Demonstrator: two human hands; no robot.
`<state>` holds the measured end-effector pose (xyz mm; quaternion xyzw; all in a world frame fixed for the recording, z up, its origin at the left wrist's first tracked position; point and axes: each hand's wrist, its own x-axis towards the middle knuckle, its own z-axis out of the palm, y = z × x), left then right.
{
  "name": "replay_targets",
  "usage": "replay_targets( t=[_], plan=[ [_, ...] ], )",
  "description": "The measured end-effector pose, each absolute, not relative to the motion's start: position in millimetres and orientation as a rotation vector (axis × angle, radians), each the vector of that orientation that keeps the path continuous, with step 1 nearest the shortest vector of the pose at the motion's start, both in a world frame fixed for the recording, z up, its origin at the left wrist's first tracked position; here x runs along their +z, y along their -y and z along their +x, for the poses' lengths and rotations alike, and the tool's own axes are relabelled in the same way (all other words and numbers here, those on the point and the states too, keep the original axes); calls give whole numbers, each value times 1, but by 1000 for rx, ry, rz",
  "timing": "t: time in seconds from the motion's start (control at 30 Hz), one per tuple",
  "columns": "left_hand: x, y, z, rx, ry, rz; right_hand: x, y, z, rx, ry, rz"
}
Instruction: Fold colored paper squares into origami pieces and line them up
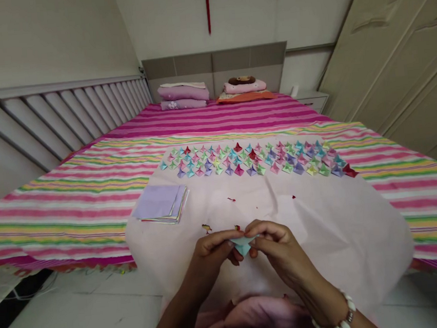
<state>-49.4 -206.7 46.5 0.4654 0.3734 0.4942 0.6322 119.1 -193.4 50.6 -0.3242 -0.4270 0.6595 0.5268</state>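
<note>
Between both hands, above the near part of a pale pink sheet, is a small light-blue folded paper, pointed toward me at its bottom. My left hand pinches its left corner between thumb and fingers. At its right corner, my right hand grips with thumb and forefinger. A white beaded bracelet circles my right wrist. Several rows of small folded paper pieces in many colours stand at the far side of the sheet. A stack of square paper, lilac on top, lies to the left.
Small printed marks dot the sheet, which lies over a striped bedspread. Folded bedding is piled near the headboard. A slatted rail runs along the left, and a wardrobe stands at right.
</note>
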Motion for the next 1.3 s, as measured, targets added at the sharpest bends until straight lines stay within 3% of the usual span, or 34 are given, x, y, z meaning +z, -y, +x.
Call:
replay_targets(
  t=[0.4,0.67,1.3],
  plan=[
    [60,206,-48,1127,-999,1111,54,197,126,1490,1314,-759],
    [60,207,-50,1147,-1127,1262,56,195,123,1468,1294,-979],
    [62,200,-52,1186,-1170,1151,56,195,122,1370,1314,-982]
  ],
)
